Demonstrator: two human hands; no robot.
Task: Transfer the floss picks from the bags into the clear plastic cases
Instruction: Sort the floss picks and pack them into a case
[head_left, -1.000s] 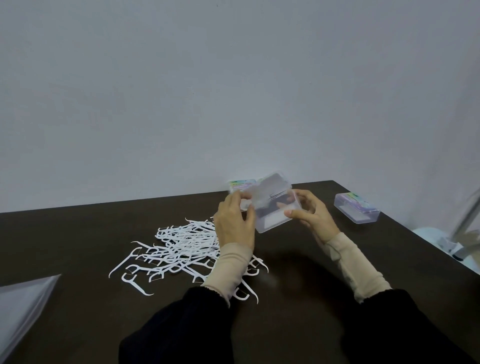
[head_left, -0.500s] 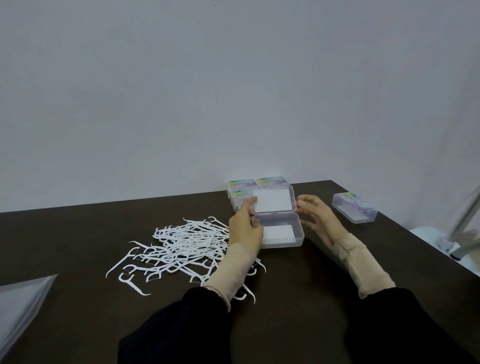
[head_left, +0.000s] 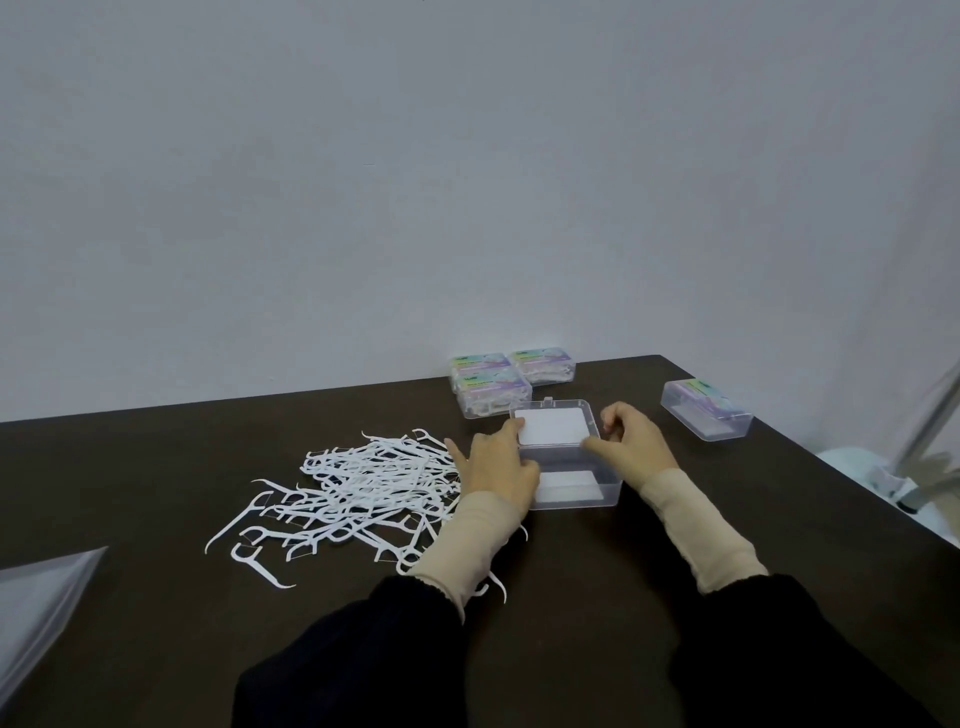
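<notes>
Your open case (head_left: 571, 478) is sitting on the bench (head_left: 571, 561), picks (head_left: 363, 483) lying left (three closed cases (head_left: 511, 379) behind).

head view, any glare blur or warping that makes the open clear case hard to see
Head view: soft even light, no harsh glare; the open clear case reads faintly against the dark table, its walls nearly invisible. The wide lens bends the table's right edge. The left hand and right hand look slightly soft.
</notes>
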